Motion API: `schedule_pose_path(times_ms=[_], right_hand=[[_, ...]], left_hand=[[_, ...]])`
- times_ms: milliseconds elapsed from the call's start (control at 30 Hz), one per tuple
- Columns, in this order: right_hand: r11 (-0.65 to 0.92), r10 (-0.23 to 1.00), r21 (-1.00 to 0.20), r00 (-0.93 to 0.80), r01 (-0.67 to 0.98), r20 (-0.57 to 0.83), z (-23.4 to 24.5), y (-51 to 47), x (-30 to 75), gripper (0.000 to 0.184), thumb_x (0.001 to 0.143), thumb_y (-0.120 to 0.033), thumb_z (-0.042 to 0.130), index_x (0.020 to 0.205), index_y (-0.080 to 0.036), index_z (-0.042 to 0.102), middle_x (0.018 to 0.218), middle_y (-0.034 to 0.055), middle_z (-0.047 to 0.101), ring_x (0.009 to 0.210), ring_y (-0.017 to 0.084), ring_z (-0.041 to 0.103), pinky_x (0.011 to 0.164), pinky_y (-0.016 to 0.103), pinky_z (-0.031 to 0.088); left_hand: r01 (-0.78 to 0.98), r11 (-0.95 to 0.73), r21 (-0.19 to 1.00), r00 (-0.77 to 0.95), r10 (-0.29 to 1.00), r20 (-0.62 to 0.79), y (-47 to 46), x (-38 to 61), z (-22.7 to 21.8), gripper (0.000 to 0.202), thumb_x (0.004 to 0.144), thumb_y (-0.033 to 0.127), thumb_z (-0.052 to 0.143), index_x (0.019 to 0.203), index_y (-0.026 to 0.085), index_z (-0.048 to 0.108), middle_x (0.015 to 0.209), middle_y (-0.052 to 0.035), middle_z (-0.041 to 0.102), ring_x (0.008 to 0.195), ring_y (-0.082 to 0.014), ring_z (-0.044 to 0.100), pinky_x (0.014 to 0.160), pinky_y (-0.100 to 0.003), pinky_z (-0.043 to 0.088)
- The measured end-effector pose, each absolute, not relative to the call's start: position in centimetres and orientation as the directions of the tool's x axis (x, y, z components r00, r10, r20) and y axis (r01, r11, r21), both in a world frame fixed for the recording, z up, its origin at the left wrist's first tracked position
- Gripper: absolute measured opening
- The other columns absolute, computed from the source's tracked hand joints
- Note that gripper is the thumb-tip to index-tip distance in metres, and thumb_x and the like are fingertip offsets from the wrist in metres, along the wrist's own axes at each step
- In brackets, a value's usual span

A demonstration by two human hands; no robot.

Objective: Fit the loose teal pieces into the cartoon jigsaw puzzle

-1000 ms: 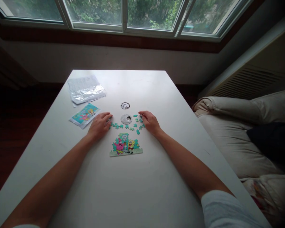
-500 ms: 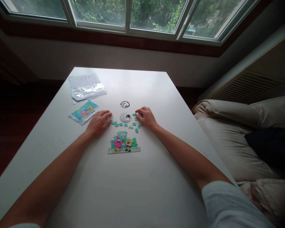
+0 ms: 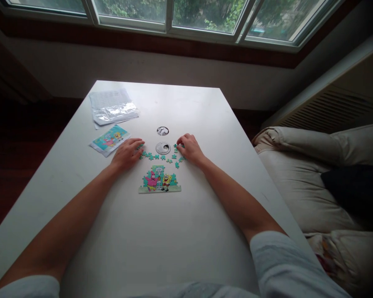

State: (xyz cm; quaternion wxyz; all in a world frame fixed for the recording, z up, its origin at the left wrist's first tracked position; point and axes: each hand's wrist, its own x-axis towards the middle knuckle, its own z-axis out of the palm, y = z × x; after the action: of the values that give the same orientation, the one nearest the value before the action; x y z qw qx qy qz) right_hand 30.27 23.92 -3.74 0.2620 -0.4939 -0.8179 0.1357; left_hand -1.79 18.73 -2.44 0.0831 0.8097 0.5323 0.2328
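Note:
A partly assembled jigsaw puzzle (image 3: 158,180) lies flat on the white table, showing a pink, a grey-green and a yellow cartoon figure. Loose teal puzzle pieces (image 3: 163,157) are strewn beyond it in a rough curve. My left hand (image 3: 127,153) rests at the left end of these pieces, fingers stretched and slightly bent, with some pieces partly covered by the fingertips. On the other side, my right hand (image 3: 191,150) lies with its bent fingers a little apart over the right-hand pieces, touching or nearly touching one. Its palm side is hidden.
A printed picture card (image 3: 111,140) with the cartoon scene lies left of the pieces. Behind it sits a clear plastic bag with paper (image 3: 113,107). Two round metal-rimmed fittings (image 3: 163,148) are set in the table (image 3: 161,236). A beige sofa (image 3: 311,182) stands at the right.
The view has tilted slightly, so the table and everything on it appear a little higher. Both hands keep nearly the same places by the pieces; the assembled puzzle looks the same.

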Motion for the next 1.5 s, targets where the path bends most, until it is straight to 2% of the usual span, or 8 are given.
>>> schedule_pose_path(times_ms=[300, 467, 633, 900, 1133, 1333, 1433, 1500], right_hand=[[0.432, 0.9, -0.697, -0.229, 0.572, 0.37, -3.4, 22.6, 30.4, 0.008, 0.088, -0.029, 0.058, 0.091, -0.023, 0.061, 0.087, 0.0024, 0.067, 0.081, 0.019, 0.058, 0.075, 0.032, 0.048], [0.393, 0.919, -0.786, -0.175, 0.478, 0.353, -3.5, 22.8, 30.2, 0.011, 0.088, -0.03, 0.058, 0.095, -0.022, 0.063, 0.081, -0.0004, 0.069, 0.072, 0.015, 0.059, 0.07, 0.029, 0.047], [0.304, 0.952, -0.891, -0.145, 0.336, 0.271, -4.0, 23.3, 30.1, 0.022, 0.087, -0.032, 0.055, 0.1, -0.022, 0.069, 0.087, 0.0011, 0.072, 0.076, 0.016, 0.066, 0.07, 0.029, 0.052], [0.227, 0.97, -0.952, -0.131, 0.204, 0.203, -4.4, 23.7, 30.2, 0.03, 0.08, -0.028, 0.057, 0.107, -0.021, 0.068, 0.092, 0.0027, 0.071, 0.078, 0.016, 0.07, 0.07, 0.029, 0.055], [0.214, 0.972, -0.961, -0.137, 0.173, 0.191, -4.5, 23.7, 30.2, 0.026, 0.079, -0.031, 0.064, 0.101, -0.02, 0.069, 0.087, 0.0018, 0.071, 0.076, 0.015, 0.067, 0.075, 0.031, 0.057], [0.277, 0.944, -0.928, -0.254, 0.25, 0.213, -2.7, 22.3, 29.9, 0.026, 0.081, -0.025, 0.06, 0.102, -0.02, 0.074, 0.095, 0.0042, 0.072, 0.081, 0.016, 0.069, 0.07, 0.028, 0.055], [0.196, 0.917, -0.946, -0.39, 0.26, 0.083, -1.0, 20.9, 29.3, 0.034, 0.083, -0.026, 0.061, 0.116, -0.021, 0.067, 0.091, 0.0025, 0.071, 0.073, 0.015, 0.07, 0.057, 0.023, 0.051], [0.157, 0.857, -0.951, -0.516, 0.265, -0.002, 0.4, 19.8, 28.8, 0.03, 0.083, -0.024, 0.062, 0.113, -0.021, 0.066, 0.088, 0.0019, 0.071, 0.075, 0.015, 0.071, 0.057, 0.022, 0.051]], left_hand=[[0.794, -0.435, 0.425, 0.327, 0.895, 0.304, 16.8, -0.8, 0.0, 0.035, 0.099, 0.035, 0.045, 0.124, 0.025, 0.067, 0.138, -0.0057, 0.061, 0.129, -0.0258, 0.054, 0.114, -0.046, 0.042], [0.736, -0.558, 0.384, 0.516, 0.829, 0.215, 11.2, 1.5, 2.2, 0.033, 0.1, 0.034, 0.045, 0.127, 0.028, 0.064, 0.138, -0.0056, 0.061, 0.13, -0.0269, 0.052, 0.111, -0.051, 0.045], [0.629, -0.694, 0.35, 0.676, 0.711, 0.193, 4.8, 3.4, 1.9, 0.038, 0.096, 0.025, 0.052, 0.132, 0.031, 0.061, 0.143, -0.0075, 0.058, 0.137, -0.0273, 0.048, 0.112, -0.052, 0.046], [0.648, -0.711, 0.274, 0.697, 0.698, 0.164, 1.6, 3.0, 0.6, 0.036, 0.096, 0.022, 0.05, 0.13, 0.027, 0.061, 0.147, -0.0079, 0.055, 0.135, -0.0279, 0.05, 0.114, -0.052, 0.045], [0.693, -0.677, 0.249, 0.651, 0.735, 0.188, 1.9, 3.0, 0.0, 0.041, 0.096, 0.024, 0.051, 0.136, 0.029, 0.057, 0.143, -0.009, 0.058, 0.131, -0.0292, 0.053, 0.113, -0.055, 0.043], [0.759, -0.612, 0.223, 0.586, 0.791, 0.174, 2.3, 2.5, -0.4, 0.043, 0.096, 0.027, 0.051, 0.139, 0.026, 0.054, 0.14, -0.0109, 0.058, 0.129, -0.0308, 0.051, 0.114, -0.054, 0.041], [0.764, -0.606, 0.221, 0.581, 0.795, 0.173, 2.3, 2.5, -0.4, 0.042, 0.096, 0.026, 0.051, 0.138, 0.025, 0.054, 0.138, -0.0121, 0.057, 0.129, -0.0312, 0.05, 0.112, -0.054, 0.042], [0.768, -0.604, 0.214, 0.577, 0.797, 0.178, 2.2, 2.6, -0.2, 0.041, 0.096, 0.023, 0.051, 0.137, 0.024, 0.054, 0.137, -0.012, 0.056, 0.128, -0.0308, 0.05, 0.112, -0.054, 0.042]])
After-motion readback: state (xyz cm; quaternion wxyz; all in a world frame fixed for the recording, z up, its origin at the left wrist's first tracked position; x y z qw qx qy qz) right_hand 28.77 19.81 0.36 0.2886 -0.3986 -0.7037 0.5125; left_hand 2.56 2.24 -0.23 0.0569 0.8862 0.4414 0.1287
